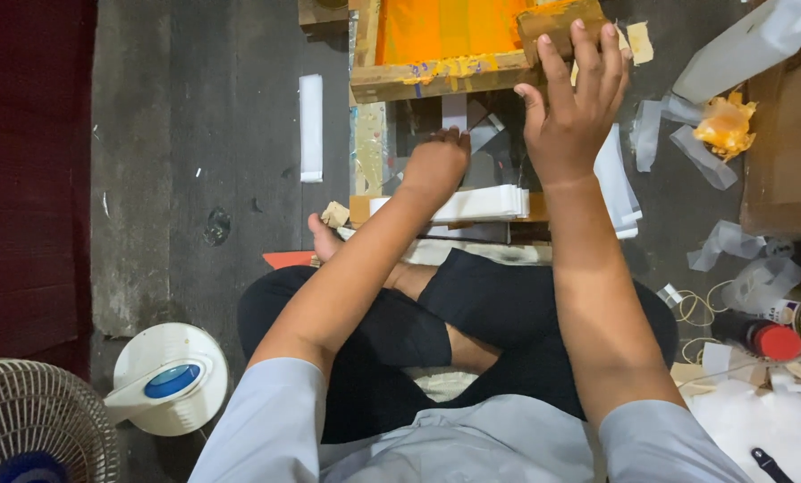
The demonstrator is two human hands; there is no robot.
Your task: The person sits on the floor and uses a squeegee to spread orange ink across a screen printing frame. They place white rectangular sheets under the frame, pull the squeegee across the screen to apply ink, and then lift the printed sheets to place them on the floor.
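From the left I count one fan grille (34,420), one white fan base (170,377) with a blue button, and one white strip (310,127) lying alone on the floor (195,134). My left hand (436,163) is curled, fingertips down on a white strip (455,112) under the frame; I cannot tell whether it pinches it. One stack of white strips (481,204) lies just beneath that wrist. One wooden frame with orange mesh (436,45) sits above. My right hand (572,103) grips one wooden squeegee block (557,22) at the frame's corner.
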